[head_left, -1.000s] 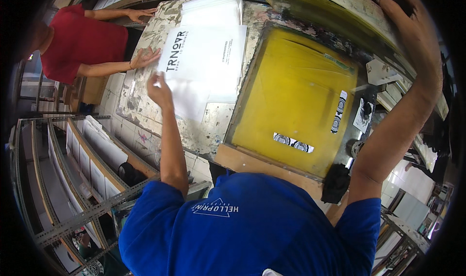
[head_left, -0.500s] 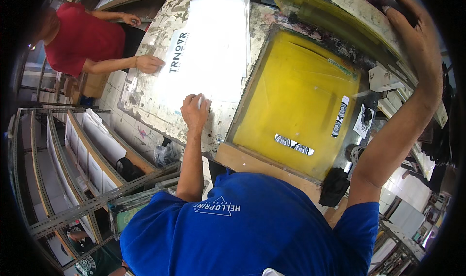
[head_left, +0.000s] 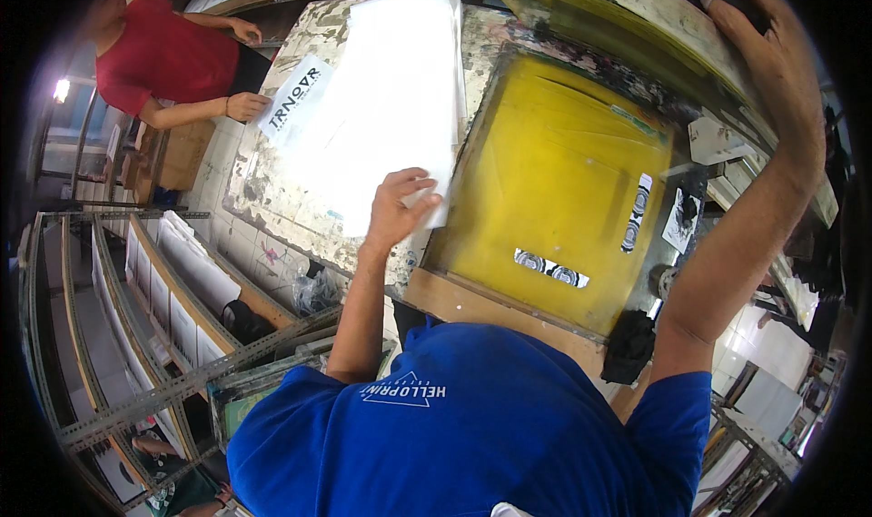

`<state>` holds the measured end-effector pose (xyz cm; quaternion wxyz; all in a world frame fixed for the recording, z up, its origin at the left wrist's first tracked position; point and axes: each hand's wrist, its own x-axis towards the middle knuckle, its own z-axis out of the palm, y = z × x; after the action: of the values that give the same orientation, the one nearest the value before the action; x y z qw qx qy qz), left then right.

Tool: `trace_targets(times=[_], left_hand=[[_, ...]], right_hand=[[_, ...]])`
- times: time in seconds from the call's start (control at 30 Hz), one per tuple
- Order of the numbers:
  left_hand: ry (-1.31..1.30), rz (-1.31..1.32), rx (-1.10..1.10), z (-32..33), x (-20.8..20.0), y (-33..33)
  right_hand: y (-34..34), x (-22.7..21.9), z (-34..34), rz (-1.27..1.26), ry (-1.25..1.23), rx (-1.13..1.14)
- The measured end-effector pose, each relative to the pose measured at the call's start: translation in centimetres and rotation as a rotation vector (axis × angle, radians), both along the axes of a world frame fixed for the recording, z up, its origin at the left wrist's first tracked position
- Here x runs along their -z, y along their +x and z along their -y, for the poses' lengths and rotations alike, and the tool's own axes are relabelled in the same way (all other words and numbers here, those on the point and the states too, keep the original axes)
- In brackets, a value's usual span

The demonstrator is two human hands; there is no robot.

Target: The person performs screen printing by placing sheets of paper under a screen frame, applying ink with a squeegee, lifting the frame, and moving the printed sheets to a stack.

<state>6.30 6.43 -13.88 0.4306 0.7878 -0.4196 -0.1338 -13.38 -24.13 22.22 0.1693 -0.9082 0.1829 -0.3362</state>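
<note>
My left hand [head_left: 402, 206] rests on the near right corner of a stack of white sheets [head_left: 400, 90], thumb and fingers apart. A white sheet with black print [head_left: 298, 99] slants off the stack's left side, its left edge in a co-worker's hand [head_left: 245, 106]. Right of the stack lies a yellow flat panel [head_left: 554, 181] in a dark border, bearing two black-and-white patterned strips [head_left: 551, 269]. At the far right my raised right hand [head_left: 772, 54] curls round the upper end of a tilted, paint-stained screen frame [head_left: 668, 26]; its fingertips are partly hidden at the picture's rim.
A co-worker in a red shirt [head_left: 177, 58] stands beyond the left side of the paint-spattered table [head_left: 263, 185]. A metal rack [head_left: 209, 372] with sheet-filled shelves is at lower left. A black cloth [head_left: 629, 344] hangs at the panel's near right corner.
The printed sheet has slid left and turned, drawn by the co-worker's hand. My left hand has moved right and slightly nearer the yellow panel. My right hand stays up at the frame.
</note>
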Motion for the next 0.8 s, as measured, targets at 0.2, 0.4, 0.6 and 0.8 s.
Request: trace_targets(times=[0.2, 0.4, 0.6, 0.8], left_hand=[[0.362, 0.365, 0.153, 3.8, 4.2, -4.7], [0.192, 0.431, 0.543, 13.6, 5.8, -9.3], [0.175, 0.408, 0.807, 18.3, 5.9, -13.5], [0.132, 0.405, 0.876, 18.2, 6.1, -14.9]], right_hand=[[-0.5, 0.4, -0.4, -0.012, -0.252, 0.012], [-1.3, 1.6, 2.7, 0.036, -0.509, 0.048], [-0.6, 0.6, 4.3, -0.034, -0.261, -0.04], [-1.6, -0.2, 3.2, -0.039, -0.177, -0.115]])
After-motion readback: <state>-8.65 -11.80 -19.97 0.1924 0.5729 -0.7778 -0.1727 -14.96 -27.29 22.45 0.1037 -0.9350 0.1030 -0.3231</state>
